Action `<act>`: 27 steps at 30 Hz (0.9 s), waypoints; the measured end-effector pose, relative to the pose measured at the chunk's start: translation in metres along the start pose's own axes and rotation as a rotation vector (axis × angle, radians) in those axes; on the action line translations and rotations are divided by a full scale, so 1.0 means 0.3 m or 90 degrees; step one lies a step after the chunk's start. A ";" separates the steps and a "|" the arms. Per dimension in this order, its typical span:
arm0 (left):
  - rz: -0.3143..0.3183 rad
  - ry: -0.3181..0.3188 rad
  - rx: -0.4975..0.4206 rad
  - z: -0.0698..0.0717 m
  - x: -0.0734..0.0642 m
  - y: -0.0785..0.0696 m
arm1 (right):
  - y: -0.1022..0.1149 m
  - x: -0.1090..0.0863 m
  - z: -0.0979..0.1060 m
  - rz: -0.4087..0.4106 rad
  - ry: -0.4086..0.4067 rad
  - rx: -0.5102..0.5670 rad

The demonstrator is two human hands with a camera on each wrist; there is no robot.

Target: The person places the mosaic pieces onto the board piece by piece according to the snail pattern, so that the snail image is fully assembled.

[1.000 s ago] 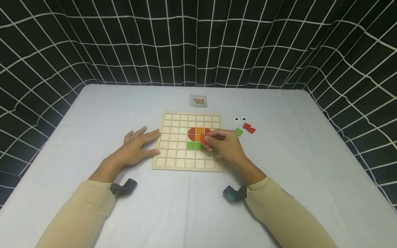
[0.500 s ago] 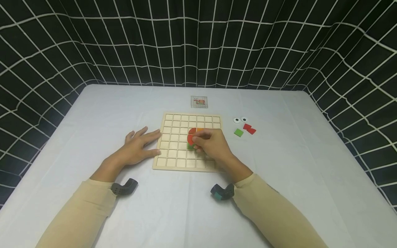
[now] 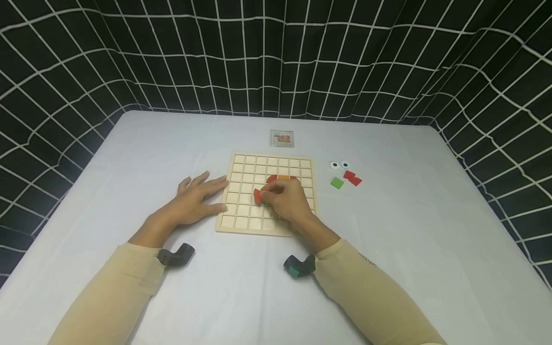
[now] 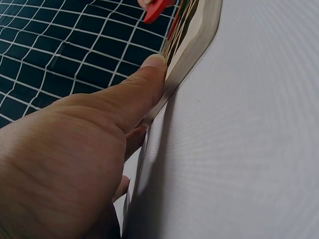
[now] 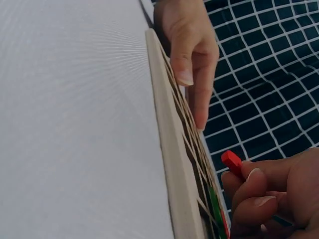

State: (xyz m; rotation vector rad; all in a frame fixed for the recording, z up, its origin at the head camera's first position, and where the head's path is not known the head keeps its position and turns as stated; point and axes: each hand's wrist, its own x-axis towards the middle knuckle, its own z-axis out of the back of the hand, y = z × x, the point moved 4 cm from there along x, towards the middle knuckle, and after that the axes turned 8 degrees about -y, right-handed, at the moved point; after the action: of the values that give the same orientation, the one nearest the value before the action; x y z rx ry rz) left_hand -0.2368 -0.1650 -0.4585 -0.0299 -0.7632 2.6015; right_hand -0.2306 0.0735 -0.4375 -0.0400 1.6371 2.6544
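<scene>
A wooden grid board (image 3: pixel 241 223) lies flat on the white table. My right hand (image 3: pixel 286 201) pinches a small red tile (image 3: pixel 257 196) between thumb and fingers, just above the board's middle. In the right wrist view that red tile (image 5: pixel 231 163) stands clear of the board. My left hand (image 3: pixel 194 199) rests at the board's left edge, fingers spread, thumb and fingertips touching the rim. Red and orange tiles (image 3: pixel 283 177) sit in the grid, partly hidden behind my right hand; a green tile (image 5: pixel 215 201) shows in the right wrist view.
Right of the board lie two white eye discs (image 3: pixel 339 165), two red tiles (image 3: pixel 352 178) and a loose green tile (image 3: pixel 337 182). Beyond the board is a small picture card (image 3: pixel 282 138). A dark curtain with white grid lines (image 3: pixel 276 62) surrounds the table.
My right hand has moved left across the board, carrying the red tile past the placed tiles. The left hand stays at the board's edge. The head view has shifted slightly.
</scene>
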 end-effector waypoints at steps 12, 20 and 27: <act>0.000 0.001 0.002 0.003 0.001 -0.006 | -0.008 0.006 -0.011 -0.003 -0.006 -0.049; 0.002 0.000 -0.002 0.004 0.000 -0.008 | -0.006 0.006 -0.019 0.032 -0.011 -0.087; 0.002 -0.002 -0.001 0.003 0.001 -0.009 | 0.001 0.003 -0.018 0.075 -0.024 -0.137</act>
State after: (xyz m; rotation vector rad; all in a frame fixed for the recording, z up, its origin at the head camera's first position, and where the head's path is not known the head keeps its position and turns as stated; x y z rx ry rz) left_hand -0.2362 -0.1633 -0.4562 -0.0274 -0.7681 2.6045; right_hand -0.2314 0.0685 -0.4397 0.1065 1.3770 2.8886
